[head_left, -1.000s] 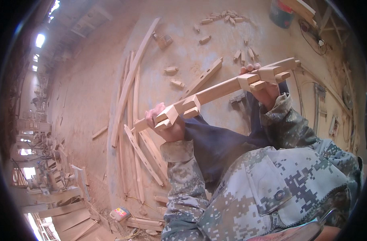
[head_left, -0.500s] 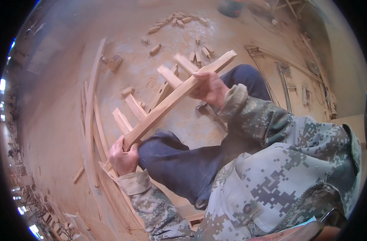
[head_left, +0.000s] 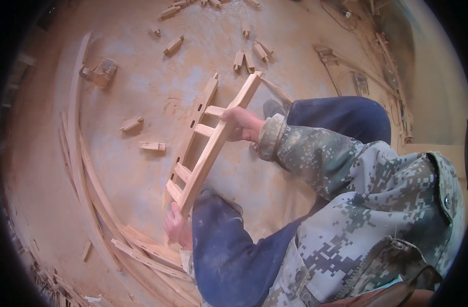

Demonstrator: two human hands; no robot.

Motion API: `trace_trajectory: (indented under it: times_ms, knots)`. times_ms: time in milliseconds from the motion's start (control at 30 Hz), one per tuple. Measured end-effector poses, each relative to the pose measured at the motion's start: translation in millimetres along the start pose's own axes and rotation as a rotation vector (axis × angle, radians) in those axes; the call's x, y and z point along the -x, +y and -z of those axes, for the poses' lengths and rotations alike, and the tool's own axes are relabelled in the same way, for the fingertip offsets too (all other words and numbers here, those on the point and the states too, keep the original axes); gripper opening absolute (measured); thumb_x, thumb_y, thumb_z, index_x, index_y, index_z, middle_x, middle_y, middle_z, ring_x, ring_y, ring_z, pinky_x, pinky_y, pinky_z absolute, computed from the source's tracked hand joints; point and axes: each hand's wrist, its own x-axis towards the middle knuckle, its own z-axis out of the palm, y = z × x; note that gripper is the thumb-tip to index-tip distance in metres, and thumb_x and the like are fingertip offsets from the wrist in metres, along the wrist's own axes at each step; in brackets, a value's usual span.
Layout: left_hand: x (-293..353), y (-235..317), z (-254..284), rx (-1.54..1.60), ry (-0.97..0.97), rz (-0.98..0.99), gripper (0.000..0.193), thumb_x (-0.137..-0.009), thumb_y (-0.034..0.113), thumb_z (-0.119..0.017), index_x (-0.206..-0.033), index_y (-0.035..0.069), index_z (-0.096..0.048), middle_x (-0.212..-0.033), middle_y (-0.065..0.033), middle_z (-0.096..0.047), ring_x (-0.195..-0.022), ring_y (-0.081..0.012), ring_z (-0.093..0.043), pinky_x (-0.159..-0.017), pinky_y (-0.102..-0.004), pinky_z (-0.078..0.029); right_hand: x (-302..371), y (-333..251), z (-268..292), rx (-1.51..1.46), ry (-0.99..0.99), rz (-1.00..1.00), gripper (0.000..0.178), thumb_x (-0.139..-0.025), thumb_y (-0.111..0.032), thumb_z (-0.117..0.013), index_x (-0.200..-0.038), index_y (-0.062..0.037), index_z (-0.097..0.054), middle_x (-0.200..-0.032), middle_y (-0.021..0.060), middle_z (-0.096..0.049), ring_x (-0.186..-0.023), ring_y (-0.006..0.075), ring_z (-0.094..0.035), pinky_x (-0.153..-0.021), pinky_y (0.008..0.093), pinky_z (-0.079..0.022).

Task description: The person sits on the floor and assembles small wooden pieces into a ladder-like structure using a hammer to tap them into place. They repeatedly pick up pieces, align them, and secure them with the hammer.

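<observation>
A pale wooden rail (head_left: 216, 143) slants across the middle, with several short crosspieces (head_left: 204, 130) standing out from its left side. My right hand (head_left: 240, 124) is closed around its upper part. My left hand (head_left: 177, 225) grips near the lower end, beside my left knee; some of its fingers are hidden. Just left of the held rail, a second wooden rail with dark slots (head_left: 194, 123) runs almost parallel. The crosspieces reach to this slotted rail, but I cannot tell whether any tips sit in the slots.
Loose tenoned blocks (head_left: 173, 46) lie scattered on the dusty floor ahead, two more blocks (head_left: 152, 146) to the left. Long thin strips (head_left: 79, 128) stretch along the left, near a small brown block-like object (head_left: 105, 73). More rails (head_left: 152, 258) lie by my left hand.
Both hands have lowered and turned the rail to a steeper slant, bringing its crosspieces against the slotted rail. My view has shifted, and my legs appear lower and further right.
</observation>
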Motion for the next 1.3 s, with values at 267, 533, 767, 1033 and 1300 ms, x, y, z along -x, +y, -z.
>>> trace_trajectory:
  times_ms: [267,533,767,1033,1300]
  knots:
    - [13.6,7.2,23.0,0.082,0.037,0.046,0.054,-0.074,0.008,-0.075,-0.127,0.010,-0.067,-0.087,-0.0137,-0.058,-0.081,-0.0400,-0.062,-0.070,-0.0508,-0.050,22.6,-9.7,-17.4,0.118,-0.075,-0.005,0.056,-0.091,-0.029,-0.072,-0.135,0.0000,-0.054,-0.126,0.0188,-0.066,-0.118,0.0366,-0.069,-0.102,0.0495,-0.058]
    - [-5.8,15.4,53.4,0.260,-0.160,0.289,0.048,-0.075,0.012,-0.079,-0.123,0.011,-0.074,-0.099,-0.0204,-0.073,-0.088,-0.0438,-0.070,-0.075,-0.0529,-0.056,16.3,5.6,26.9,0.089,-0.190,0.062,0.039,-0.094,-0.023,-0.070,-0.125,0.0001,-0.066,-0.114,0.0186,-0.070,-0.094,0.0310,-0.074,-0.073,0.0430,-0.062]
    - [-56.2,-23.7,76.9,0.289,-0.307,0.317,0.041,-0.070,0.018,-0.089,-0.108,0.008,-0.079,-0.088,-0.0229,-0.074,-0.084,-0.0443,-0.072,-0.075,-0.0515,-0.055,32.2,111.1,143.1,1.136,0.448,0.071,0.046,-0.087,-0.025,-0.078,-0.117,0.0067,-0.064,-0.114,0.0304,-0.069,-0.113,0.0422,-0.070,-0.093,0.0464,-0.059]
    - [-86.0,-36.8,85.6,0.517,-0.449,0.409,0.034,-0.070,0.014,-0.088,-0.096,-0.003,-0.074,-0.075,-0.0190,-0.070,-0.067,-0.0295,-0.064,-0.069,-0.0421,-0.053,35.2,152.4,178.5,1.596,0.459,0.032,0.041,-0.083,-0.017,-0.064,-0.117,0.0038,-0.058,-0.108,0.0297,-0.071,-0.105,0.0488,-0.072,-0.094,0.0551,-0.057]
    - [-79.0,-50.6,87.6,0.486,-0.425,0.418,0.032,-0.069,0.011,-0.086,-0.097,-0.002,-0.075,-0.075,-0.0202,-0.071,-0.068,-0.0315,-0.067,-0.070,-0.0428,-0.054,42.8,129.6,142.5,1.470,0.415,-0.055,0.045,-0.083,-0.024,-0.068,-0.121,0.0006,-0.064,-0.103,0.0257,-0.076,-0.100,0.0423,-0.076,-0.088,0.0556,-0.059]
